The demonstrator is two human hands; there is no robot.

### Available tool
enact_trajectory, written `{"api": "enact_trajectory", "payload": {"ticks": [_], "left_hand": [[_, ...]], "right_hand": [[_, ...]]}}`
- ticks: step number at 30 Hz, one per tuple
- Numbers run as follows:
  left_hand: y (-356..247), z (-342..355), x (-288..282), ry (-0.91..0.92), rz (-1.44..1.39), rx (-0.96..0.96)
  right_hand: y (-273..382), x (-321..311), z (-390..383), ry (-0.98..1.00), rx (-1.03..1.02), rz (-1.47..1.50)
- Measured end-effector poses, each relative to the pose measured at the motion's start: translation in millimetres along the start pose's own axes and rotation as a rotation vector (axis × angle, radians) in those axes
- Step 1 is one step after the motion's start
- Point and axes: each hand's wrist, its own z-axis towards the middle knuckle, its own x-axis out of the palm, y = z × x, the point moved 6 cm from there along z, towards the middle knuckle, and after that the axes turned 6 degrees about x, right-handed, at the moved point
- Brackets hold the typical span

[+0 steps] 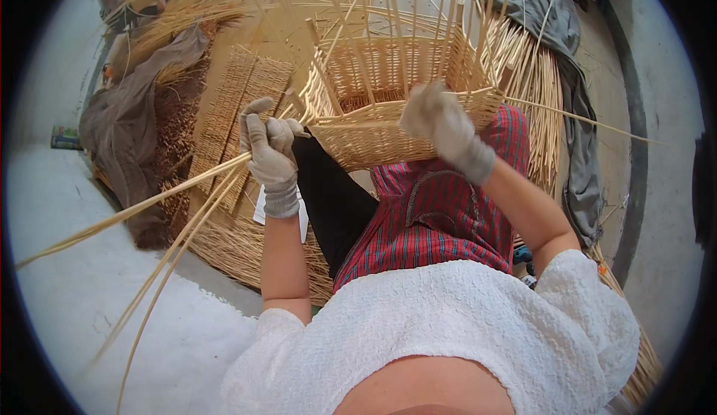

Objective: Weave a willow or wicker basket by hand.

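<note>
Pale wicker rods [149, 206] are running down-left from the closed left hand [270, 157], while the fisted right hand [441, 127] is pressing the rectangular woven basket's [388, 142] rim.

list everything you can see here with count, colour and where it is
wicker basket: one, pale tan, half woven, on the lap at centre, upright stakes rising from its rim
long willow rods: several, pale yellow, running from the left hand to lower left
woven mat: one, tan, flat on the floor left of the basket
rod bundles: many, pale yellow, right of the basket
brown cloth: one, far left
grey cloth: one, upper right
striped apron: one, red, over the lap
left hand: grey glove, gripping the rods
right hand: grey glove, at the basket's near rim
</note>
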Motion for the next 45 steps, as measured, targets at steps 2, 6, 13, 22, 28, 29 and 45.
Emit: {"api": "enact_trajectory", "payload": {"ticks": [2,6,13,22,28,29,45], "left_hand": [[-1.7,-9.7,2.0,0.020,0.007,0.092],[33.3,-66.6,-14.7,-0.085,0.062,0.206],[74.4,-19.4,-6.5,0.175,0.155,-0.081],[98.9,-9.8,-2.9,0.172,0.168,-0.115],[107.5,-9.5,-12.2,0.102,0.271,-0.035],[106.5,-8.1,-19.2,0.074,0.282,-0.015],[102.2,-16.4,-18.6,-0.036,0.073,-0.190]], "right_hand": [[22.7,52.7,-5.3,-0.033,-0.420,-1.123],[-6.9,86.2,9.9,-0.118,-0.951,-2.437],[-35.0,81.9,-7.2,-0.620,-1.597,-2.938],[-29.1,79.8,-7.5,-0.635,-1.744,-2.797],[-56.2,66.0,6.1,-0.476,-1.700,-2.643],[-78.5,58.1,31.7,-0.365,-1.512,-3.016],[-49.6,123.7,156.6,-0.239,-1.277,-2.927]]}}
